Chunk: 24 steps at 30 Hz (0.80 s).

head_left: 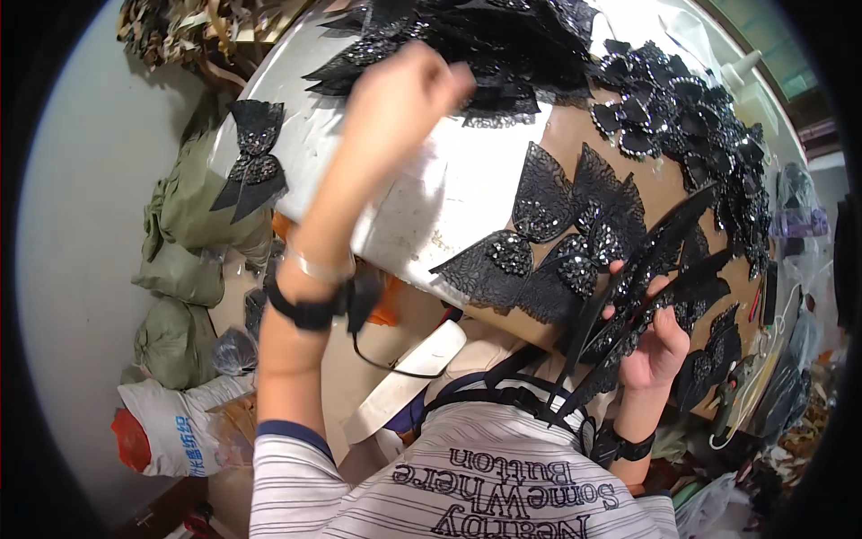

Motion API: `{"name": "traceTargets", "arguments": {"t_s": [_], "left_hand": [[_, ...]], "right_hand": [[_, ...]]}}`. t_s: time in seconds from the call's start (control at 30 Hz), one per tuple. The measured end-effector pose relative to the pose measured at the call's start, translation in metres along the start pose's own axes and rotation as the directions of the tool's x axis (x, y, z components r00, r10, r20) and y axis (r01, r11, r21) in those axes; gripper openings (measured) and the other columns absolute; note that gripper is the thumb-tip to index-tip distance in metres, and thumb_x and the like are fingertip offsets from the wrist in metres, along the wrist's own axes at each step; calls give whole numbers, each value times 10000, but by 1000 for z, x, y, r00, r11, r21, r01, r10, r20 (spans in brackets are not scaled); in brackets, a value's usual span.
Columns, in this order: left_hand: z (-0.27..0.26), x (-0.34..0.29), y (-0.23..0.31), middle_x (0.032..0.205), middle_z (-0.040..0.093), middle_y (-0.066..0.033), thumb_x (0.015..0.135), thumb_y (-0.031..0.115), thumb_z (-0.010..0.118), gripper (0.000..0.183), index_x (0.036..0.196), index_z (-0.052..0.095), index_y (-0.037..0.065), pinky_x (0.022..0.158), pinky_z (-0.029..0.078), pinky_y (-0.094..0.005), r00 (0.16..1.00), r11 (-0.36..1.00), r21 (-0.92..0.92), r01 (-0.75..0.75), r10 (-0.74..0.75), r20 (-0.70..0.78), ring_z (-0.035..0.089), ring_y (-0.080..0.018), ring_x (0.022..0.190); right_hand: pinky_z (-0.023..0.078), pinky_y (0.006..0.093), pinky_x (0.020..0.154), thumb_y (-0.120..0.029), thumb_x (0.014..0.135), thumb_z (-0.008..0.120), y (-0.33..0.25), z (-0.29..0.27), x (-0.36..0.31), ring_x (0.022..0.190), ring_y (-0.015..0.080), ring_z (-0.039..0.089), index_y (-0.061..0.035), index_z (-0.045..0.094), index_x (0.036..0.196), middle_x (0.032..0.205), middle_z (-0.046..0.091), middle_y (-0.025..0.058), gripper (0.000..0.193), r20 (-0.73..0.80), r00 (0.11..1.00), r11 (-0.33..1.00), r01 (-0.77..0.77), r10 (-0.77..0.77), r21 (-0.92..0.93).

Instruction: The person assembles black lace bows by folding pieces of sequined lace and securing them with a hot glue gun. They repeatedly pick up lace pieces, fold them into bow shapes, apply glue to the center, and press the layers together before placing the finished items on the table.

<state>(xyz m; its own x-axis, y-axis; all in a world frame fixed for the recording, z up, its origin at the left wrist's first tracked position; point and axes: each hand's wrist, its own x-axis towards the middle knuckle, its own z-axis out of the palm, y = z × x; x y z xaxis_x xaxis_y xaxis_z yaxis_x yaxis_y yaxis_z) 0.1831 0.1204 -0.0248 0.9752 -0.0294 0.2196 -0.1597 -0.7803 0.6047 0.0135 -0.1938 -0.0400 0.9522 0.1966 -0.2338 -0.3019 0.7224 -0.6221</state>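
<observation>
My right hand (660, 350) grips black lace bow pieces with sequins (669, 260), its thumb and fingertips showing along their edges. The pieces hang over the table's near edge, close to my body. My left hand (409, 85) is up at the far side, over a heap of black lace and sequin pieces (512, 45). Its fingers are curled and slightly blurred, and whatever they may hold is hidden. Between the hands lie several black lace bow pieces (543, 193), spread flat with sequinned middles. One black bow (251, 162) lies apart at the table's left edge.
Black flower-shaped pieces with shiny rims (664, 103) are heaped along the right of the table (413, 225). Green cloth sacks (180, 337) and a white sack (171, 427) stand on the left. Snips (741, 373) and clear plastic bags (795, 193) are at the right edge.
</observation>
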Motion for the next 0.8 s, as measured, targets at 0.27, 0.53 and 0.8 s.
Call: {"name": "traceTargets", "arguments": {"t_s": [0.27, 0.53, 0.8], "left_hand": [[66, -133, 45, 846, 600, -142, 719, 205, 782, 382, 942, 549, 1, 786, 463, -388, 983, 996, -71, 58, -44, 181, 576, -322, 826], [19, -115, 27, 789, 690, -105, 715, 90, 785, 375, 1001, 552, 23, 692, 499, -278, 952, 741, -599, 304, -226, 204, 667, -165, 738], [-40, 59, -3, 884, 692, -142, 735, 143, 782, 410, 1057, 605, -38, 727, 536, -297, 987, 687, -727, -13, -106, -118, 672, -216, 798]], "right_hand": [[513, 469, 865, -133, 781, 660, 3, 1, 0, 959, 379, 613, 42, 540, 1088, 1256, 488, 300, 373, -9, 1000, 997, -7, 6, -79], [527, 438, 855, -160, 761, 678, 2, 2, 0, 942, 354, 621, 76, 439, 1238, 1255, 487, 262, 583, -20, 999, 996, -46, 45, -82], [521, 455, 856, -143, 780, 657, 6, 21, 9, 945, 367, 627, 87, 496, 1194, 1252, 502, 283, 500, 31, 998, 996, -55, 57, -73]]}}
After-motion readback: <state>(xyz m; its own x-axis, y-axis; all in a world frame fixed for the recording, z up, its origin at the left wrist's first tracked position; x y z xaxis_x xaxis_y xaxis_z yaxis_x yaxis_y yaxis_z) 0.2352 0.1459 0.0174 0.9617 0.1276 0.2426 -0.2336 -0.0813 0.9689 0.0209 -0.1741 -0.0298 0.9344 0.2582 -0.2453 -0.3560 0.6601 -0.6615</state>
